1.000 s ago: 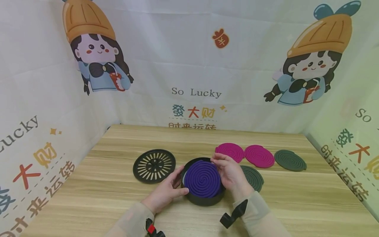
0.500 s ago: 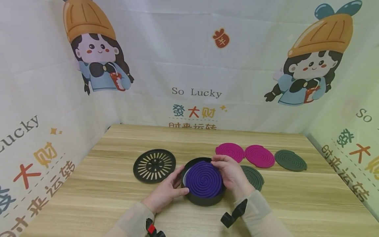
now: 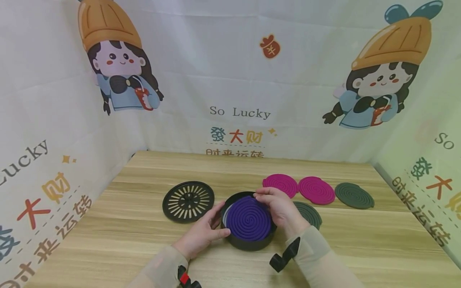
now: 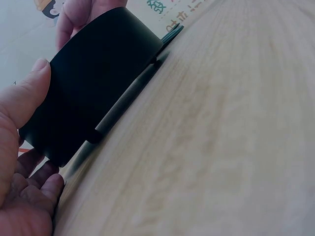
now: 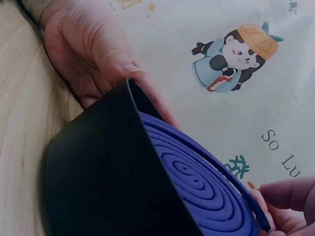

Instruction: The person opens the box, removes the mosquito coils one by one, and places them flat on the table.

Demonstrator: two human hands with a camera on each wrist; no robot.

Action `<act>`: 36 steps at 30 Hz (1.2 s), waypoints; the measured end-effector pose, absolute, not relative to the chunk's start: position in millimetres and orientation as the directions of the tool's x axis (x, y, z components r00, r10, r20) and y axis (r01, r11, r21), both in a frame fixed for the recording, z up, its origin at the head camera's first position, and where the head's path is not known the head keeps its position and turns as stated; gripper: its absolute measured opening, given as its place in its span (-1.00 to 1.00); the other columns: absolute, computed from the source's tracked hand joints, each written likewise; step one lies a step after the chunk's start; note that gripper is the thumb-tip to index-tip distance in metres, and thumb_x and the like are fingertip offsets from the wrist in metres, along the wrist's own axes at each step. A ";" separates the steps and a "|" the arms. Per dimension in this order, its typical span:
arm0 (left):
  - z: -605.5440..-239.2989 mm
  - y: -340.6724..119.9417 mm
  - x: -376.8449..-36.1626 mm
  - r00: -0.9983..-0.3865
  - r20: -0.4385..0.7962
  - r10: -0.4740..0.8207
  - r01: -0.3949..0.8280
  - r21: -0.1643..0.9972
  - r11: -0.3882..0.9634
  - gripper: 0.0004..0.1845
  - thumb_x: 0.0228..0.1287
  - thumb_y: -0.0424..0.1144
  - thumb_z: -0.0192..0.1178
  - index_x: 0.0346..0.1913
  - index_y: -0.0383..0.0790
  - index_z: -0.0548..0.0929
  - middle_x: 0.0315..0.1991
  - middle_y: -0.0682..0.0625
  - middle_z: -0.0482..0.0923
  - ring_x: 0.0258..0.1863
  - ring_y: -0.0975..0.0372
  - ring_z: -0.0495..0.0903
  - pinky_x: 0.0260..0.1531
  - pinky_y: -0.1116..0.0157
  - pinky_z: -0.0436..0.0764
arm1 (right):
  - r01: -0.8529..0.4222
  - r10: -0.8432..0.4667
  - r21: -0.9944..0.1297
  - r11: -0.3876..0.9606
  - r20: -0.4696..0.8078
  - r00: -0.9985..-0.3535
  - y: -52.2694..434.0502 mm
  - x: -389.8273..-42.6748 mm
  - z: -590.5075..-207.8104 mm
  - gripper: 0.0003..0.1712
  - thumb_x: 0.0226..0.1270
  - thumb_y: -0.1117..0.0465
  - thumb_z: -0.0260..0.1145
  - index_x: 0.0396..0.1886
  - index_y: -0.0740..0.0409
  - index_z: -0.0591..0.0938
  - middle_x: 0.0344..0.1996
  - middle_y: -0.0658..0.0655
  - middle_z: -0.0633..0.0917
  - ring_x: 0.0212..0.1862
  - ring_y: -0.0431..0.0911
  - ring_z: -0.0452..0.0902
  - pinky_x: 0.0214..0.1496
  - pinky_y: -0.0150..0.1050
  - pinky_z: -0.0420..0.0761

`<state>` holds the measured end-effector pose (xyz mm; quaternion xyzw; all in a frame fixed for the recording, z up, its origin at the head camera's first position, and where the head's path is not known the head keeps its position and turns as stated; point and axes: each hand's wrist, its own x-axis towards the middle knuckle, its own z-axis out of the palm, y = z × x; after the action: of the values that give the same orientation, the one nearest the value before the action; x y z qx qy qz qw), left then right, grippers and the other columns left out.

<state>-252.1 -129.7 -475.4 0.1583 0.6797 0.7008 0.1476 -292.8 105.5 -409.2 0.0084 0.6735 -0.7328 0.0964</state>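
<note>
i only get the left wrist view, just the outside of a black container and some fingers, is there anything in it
Observer: Yes, a purple coil is in the black container, partly sticking out past its rim.
Operator: what's the right hand doing behind there
Observer: It pinches the outer edge of the coil between thumb and fingers.
Operator: anything lying left of the container
Observer: A slotted black disc lies flat on the table, on that side in the head view.
</note>
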 end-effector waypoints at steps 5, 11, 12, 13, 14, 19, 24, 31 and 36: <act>-475.6 -129.9 -252.2 -0.907 0.024 0.421 0.012 0.999 -0.031 0.03 0.13 -0.29 0.39 0.52 -0.27 -0.09 0.52 -0.26 -0.18 0.47 -0.09 -0.12 0.38 0.08 0.11 | 0.153 -0.127 -0.984 -0.088 -0.142 -0.982 103.6 -293.6 -410.6 -0.63 0.31 0.48 0.13 0.11 0.48 0.43 -0.14 0.13 0.66 -0.20 -0.18 0.53 -0.15 -0.37 0.51; -476.3 -129.6 -251.6 -0.905 0.023 0.425 0.009 0.999 -0.034 0.05 0.12 -0.30 0.39 0.52 -0.26 -0.10 0.52 -0.23 -0.17 0.48 -0.05 -0.11 0.37 0.13 0.13 | 0.115 -0.133 -0.991 -0.066 -0.105 -0.986 103.5 -292.0 -413.6 -0.60 0.25 0.52 0.16 0.11 0.52 0.43 -0.12 0.20 0.63 -0.15 -0.17 0.51 -0.08 -0.38 0.49; -476.3 -129.5 -251.6 -0.905 0.024 0.425 0.010 0.999 -0.035 0.04 0.12 -0.31 0.39 0.52 -0.26 -0.10 0.52 -0.23 -0.16 0.48 -0.05 -0.11 0.37 0.13 0.12 | 0.108 -0.137 -0.992 -0.065 -0.099 -0.986 103.7 -291.7 -414.0 -0.60 0.25 0.52 0.16 0.10 0.53 0.43 -0.11 0.22 0.63 -0.15 -0.18 0.51 -0.09 -0.41 0.50; -476.3 -129.4 -251.7 -0.905 0.025 0.425 0.010 0.999 -0.036 0.04 0.12 -0.31 0.39 0.52 -0.26 -0.10 0.52 -0.23 -0.16 0.48 -0.05 -0.11 0.38 0.13 0.12 | 0.103 -0.140 -0.993 -0.064 -0.094 -0.986 103.9 -291.4 -414.1 -0.60 0.24 0.53 0.16 0.10 0.53 0.43 -0.11 0.23 0.63 -0.16 -0.18 0.52 -0.10 -0.43 0.51; -476.3 -129.4 -251.8 -0.905 0.026 0.425 0.012 0.999 -0.036 0.04 0.12 -0.31 0.39 0.52 -0.26 -0.09 0.52 -0.23 -0.15 0.47 -0.05 -0.10 0.38 0.14 0.12 | 0.101 -0.142 -0.993 -0.059 -0.092 -0.986 104.1 -291.1 -414.3 -0.60 0.24 0.53 0.16 0.09 0.53 0.44 -0.11 0.23 0.63 -0.16 -0.18 0.52 -0.11 -0.45 0.53; -476.1 -129.6 -251.9 -0.906 0.023 0.422 0.010 0.999 -0.032 0.03 0.13 -0.30 0.39 0.52 -0.25 -0.08 0.52 -0.23 -0.13 0.47 -0.06 -0.09 0.37 0.13 0.14 | 0.110 -0.168 -0.994 -0.005 -0.108 -0.980 105.2 -289.7 -413.0 -0.59 0.24 0.52 0.17 0.11 0.50 0.47 -0.03 0.30 0.62 -0.16 -0.18 0.56 -0.13 -0.46 0.57; -476.7 -130.0 -252.2 -0.906 0.020 0.422 0.008 1.000 -0.030 0.02 0.14 -0.30 0.38 0.52 -0.25 -0.08 0.52 -0.23 -0.13 0.47 -0.06 -0.09 0.38 0.13 0.13 | 0.124 -0.223 -0.992 0.036 -0.129 -0.966 108.1 -288.2 -410.9 -0.54 0.27 0.48 0.16 0.18 0.51 0.45 0.08 0.36 0.58 -0.10 -0.16 0.57 -0.06 -0.42 0.58; -477.2 -129.9 -252.8 -0.905 0.024 0.424 0.010 0.999 -0.035 0.02 0.14 -0.30 0.38 0.52 -0.25 -0.08 0.52 -0.23 -0.13 0.47 -0.06 -0.09 0.37 0.13 0.14 | 0.117 -0.230 -0.991 0.068 -0.129 -0.965 110.0 -287.2 -409.8 -0.58 0.28 0.48 0.14 0.14 0.52 0.49 0.18 0.35 0.50 0.04 -0.09 0.47 0.01 -0.39 0.52; -476.9 -130.0 -252.3 -0.907 0.022 0.420 0.011 1.000 -0.029 0.02 0.13 -0.30 0.38 0.52 -0.24 -0.07 0.52 -0.23 -0.11 0.47 -0.07 -0.08 0.37 0.10 0.14 | 0.140 -0.199 -0.987 0.078 -0.153 -0.968 108.8 -288.8 -410.6 -0.60 0.23 0.49 0.19 0.08 0.52 0.54 0.14 0.35 0.53 -0.06 -0.14 0.51 -0.06 -0.40 0.55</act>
<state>-252.3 -130.0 -476.9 0.1583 0.6813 0.6996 0.1462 -288.8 108.8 -410.6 -0.0206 0.7236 -0.6785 0.1249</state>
